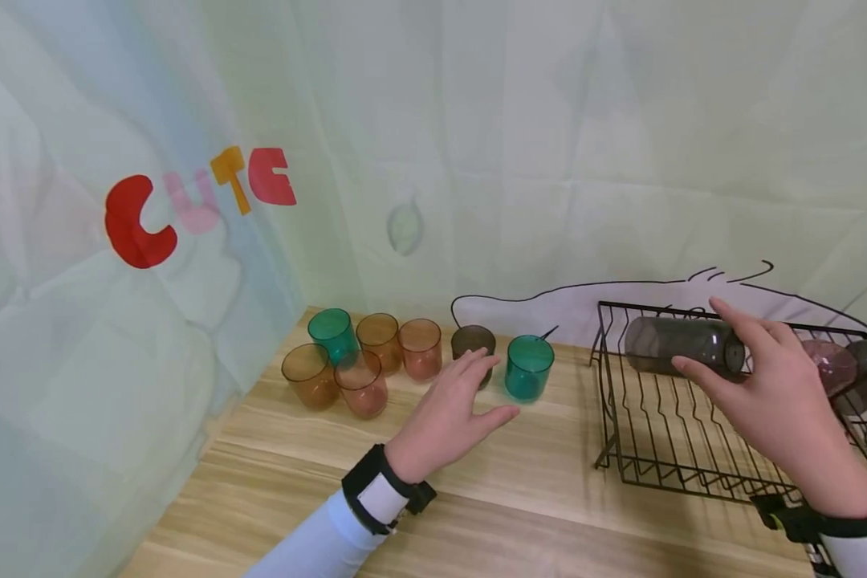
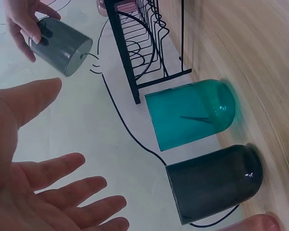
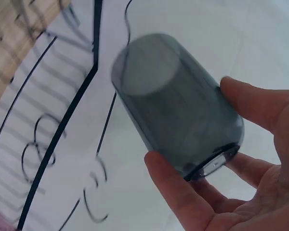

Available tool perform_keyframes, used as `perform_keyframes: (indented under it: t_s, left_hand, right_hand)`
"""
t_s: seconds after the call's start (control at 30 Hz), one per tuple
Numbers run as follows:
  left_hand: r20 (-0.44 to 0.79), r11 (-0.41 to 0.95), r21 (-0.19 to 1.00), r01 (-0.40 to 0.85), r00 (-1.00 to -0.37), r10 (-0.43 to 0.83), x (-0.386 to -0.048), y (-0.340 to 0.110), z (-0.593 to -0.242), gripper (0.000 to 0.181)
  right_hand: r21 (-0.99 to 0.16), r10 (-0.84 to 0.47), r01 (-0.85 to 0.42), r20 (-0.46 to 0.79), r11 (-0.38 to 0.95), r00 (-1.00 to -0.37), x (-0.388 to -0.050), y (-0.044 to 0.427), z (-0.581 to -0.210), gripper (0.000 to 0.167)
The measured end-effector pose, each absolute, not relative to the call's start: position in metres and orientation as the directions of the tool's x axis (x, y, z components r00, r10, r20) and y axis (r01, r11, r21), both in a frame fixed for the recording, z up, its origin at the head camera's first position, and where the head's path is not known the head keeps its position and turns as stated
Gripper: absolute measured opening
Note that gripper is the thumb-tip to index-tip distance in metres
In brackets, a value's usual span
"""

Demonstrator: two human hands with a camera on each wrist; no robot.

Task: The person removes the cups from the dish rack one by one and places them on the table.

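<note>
1. Where the head view shows the right hand (image 1: 776, 385), its grip is clamped on a grey glass (image 1: 682, 343), tipped on its side above the black wire rack (image 1: 682, 479), mouth toward the left. A pink glass (image 1: 831, 361) shows just beyond that hand, at the rack's right part. The left hand (image 1: 444, 417), grip apart, partly covers a smoky glass (image 1: 470, 339) standing on the worktop (image 1: 296, 453). Just right of that stands a teal glass (image 1: 529, 371); five coloured glasses (image 1: 361, 389) stand grouped to the left.
2. Seen from the left wrist, the left hand's thumb and fingers are spread, apart from the smoky and teal glasses, which stand side by side near the rack.
3. At the right wrist, thumb and fingers hold the grey glass near its thick base; its mouth points away from the palm.
</note>
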State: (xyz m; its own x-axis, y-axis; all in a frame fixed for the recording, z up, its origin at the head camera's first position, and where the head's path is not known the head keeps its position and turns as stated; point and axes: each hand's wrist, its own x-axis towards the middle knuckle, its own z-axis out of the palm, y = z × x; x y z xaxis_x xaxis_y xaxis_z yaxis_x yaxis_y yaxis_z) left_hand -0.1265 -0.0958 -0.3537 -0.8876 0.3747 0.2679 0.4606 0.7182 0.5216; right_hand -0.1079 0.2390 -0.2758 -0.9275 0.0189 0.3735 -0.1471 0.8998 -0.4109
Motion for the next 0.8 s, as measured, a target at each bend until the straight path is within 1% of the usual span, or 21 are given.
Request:
perform_keyframes:
  t_s: [0.07,0.23,0.37,0.6,0.8]
  left_hand:
    - [0.268,0.717,0.526,0.458,-0.889,0.371,-0.127,-0.096,-0.354,0.069]
    - [0.249,0.715,0.55,0.432,-0.902,0.353,-0.127,-0.095,-0.352,0.068]
    - [0.214,0.678,0.626,0.385,-0.921,0.326,-0.128,-0.093,-0.348,0.069]
    - [0.136,0.502,0.823,0.266,-0.95,0.281,-0.136,-0.086,-0.341,0.068]
    - [0.042,0.365,0.921,0.137,-0.966,0.257,-0.141,-0.08,-0.335,0.066]
  right_hand:
    - [-0.442,0.012,-0.161,0.364,0.883,-0.931,-0.108,0.231,-0.276,0.078]
    - [-0.525,0.006,-0.223,0.399,0.822,-0.917,-0.111,0.213,-0.28,0.066]
    - [-0.565,0.013,-0.276,0.453,0.777,-0.891,-0.113,0.197,-0.285,0.063]
    - [-0.576,-0.003,-0.358,0.525,0.735,-0.851,-0.118,0.168,-0.29,0.063]
    - [-0.61,0.001,-0.39,0.539,0.69,-0.842,-0.119,0.152,-0.295,0.063]
